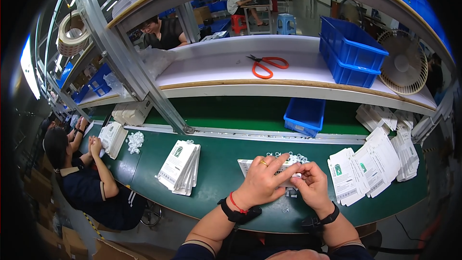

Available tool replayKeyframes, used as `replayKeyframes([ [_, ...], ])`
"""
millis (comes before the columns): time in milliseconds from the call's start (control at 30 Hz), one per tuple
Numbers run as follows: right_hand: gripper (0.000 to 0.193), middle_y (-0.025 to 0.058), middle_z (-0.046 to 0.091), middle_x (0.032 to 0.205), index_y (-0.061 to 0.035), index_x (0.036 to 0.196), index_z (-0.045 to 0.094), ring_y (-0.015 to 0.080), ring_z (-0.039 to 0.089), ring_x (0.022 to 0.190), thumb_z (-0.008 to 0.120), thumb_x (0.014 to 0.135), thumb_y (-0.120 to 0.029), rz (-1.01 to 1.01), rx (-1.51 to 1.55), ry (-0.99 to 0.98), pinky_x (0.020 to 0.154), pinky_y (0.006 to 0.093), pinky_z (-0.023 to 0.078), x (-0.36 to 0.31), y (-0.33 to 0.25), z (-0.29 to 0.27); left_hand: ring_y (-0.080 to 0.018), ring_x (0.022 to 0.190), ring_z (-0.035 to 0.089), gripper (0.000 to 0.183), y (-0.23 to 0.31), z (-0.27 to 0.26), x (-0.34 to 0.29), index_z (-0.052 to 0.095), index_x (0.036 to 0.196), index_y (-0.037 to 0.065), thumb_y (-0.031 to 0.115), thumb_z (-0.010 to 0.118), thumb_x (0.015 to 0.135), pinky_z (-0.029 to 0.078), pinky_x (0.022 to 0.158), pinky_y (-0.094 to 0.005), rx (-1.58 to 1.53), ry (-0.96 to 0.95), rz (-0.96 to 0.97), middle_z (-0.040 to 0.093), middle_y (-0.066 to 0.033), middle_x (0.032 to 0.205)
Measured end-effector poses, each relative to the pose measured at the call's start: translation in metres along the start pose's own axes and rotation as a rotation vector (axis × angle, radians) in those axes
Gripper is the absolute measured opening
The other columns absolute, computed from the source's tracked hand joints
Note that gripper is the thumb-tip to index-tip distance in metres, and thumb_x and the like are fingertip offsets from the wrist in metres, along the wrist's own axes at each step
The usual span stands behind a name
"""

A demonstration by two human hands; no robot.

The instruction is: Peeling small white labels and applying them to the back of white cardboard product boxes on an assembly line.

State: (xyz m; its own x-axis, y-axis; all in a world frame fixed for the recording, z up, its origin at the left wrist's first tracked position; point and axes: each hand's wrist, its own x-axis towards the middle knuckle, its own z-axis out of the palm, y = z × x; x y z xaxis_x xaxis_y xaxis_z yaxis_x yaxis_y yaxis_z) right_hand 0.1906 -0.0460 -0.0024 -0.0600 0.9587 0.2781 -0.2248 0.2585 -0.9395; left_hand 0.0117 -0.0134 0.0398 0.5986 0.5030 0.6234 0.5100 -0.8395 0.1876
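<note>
My left hand [263,181] lies over a flat white printed box [244,165], thumb and fingers reaching to its right end; much of the box is hidden beneath it. Beside it, my right hand [313,184] has its thumb and fingertips pinched on a small white piece [297,175] at the box's right end. Just behind both hands is a pile of small clear plastic hooks [301,159]. Several small grey pieces [291,193] lie below my fingers, and one loose clear hook [285,210] rests nearer the table's front edge.
Stacked white boxes [179,166] stand left of me; more white boxes [364,163] fan out at right. A blue bin [304,115] sits behind. On the shelf above are red-handled scissors [267,65], stacked blue bins [353,50] and a fan [403,62]. A co-worker [91,173] sits at left.
</note>
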Motion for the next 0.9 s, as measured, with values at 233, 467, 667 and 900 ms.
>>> replayKeyframes([
  [233, 0.025, 0.006, 0.059, 0.098, 0.0026, 0.104, 0.055, 0.0084, 0.055, 0.087, 0.065, 0.081, 0.005, -0.033, -0.003, 0.042, 0.075, 0.0216, 0.046, 0.001, -0.003, 0.007, -0.0268, 0.089, 0.055, 0.068, -0.002, 0.002, 0.002, 0.057, 0.123, 0.015, 0.017, 0.07, 0.056, 0.04, 0.078, -0.0368, 0.027, -0.008, -0.006, 0.054, -0.0138, 0.122],
  [467, 0.011, 0.0058, 0.064, 0.087, 0.0023, 0.096, 0.057, 0.007, 0.059, 0.075, 0.061, 0.086, 0.001, -0.08, -0.039, 0.25, 0.07, 0.0197, 0.047, 0.006, -0.014, -0.008, -0.0282, 0.104, 0.05, 0.085, -0.001, -0.004, 0.002, 0.048, 0.131, 0.009, 0.026, 0.08, 0.054, 0.035, 0.089, -0.0415, 0.068, 0.007, -0.184, 0.05, -0.0141, 0.122],
  [667, 0.005, 0.0074, 0.065, 0.085, 0.0013, 0.09, 0.057, 0.0076, 0.061, 0.075, 0.06, 0.086, 0.001, -0.021, 0.183, 0.286, 0.071, 0.0202, 0.048, 0.007, -0.016, -0.02, -0.0261, 0.099, 0.052, 0.091, 0.0, 0.003, 0.001, 0.048, 0.13, 0.007, 0.026, 0.083, 0.048, 0.035, 0.088, -0.0414, 0.038, -0.002, -0.171, 0.053, -0.0107, 0.111],
  [900, 0.005, 0.0097, 0.066, 0.09, 0.0041, 0.09, 0.06, 0.0077, 0.061, 0.078, 0.058, 0.086, 0.005, -0.135, 0.032, 0.304, 0.07, 0.0199, 0.05, 0.012, -0.015, -0.016, -0.0255, 0.093, 0.053, 0.09, 0.004, 0.006, 0.002, 0.054, 0.125, 0.006, 0.023, 0.083, 0.042, 0.036, 0.084, -0.0393, 0.038, 0.053, -0.197, 0.055, -0.0093, 0.106],
])
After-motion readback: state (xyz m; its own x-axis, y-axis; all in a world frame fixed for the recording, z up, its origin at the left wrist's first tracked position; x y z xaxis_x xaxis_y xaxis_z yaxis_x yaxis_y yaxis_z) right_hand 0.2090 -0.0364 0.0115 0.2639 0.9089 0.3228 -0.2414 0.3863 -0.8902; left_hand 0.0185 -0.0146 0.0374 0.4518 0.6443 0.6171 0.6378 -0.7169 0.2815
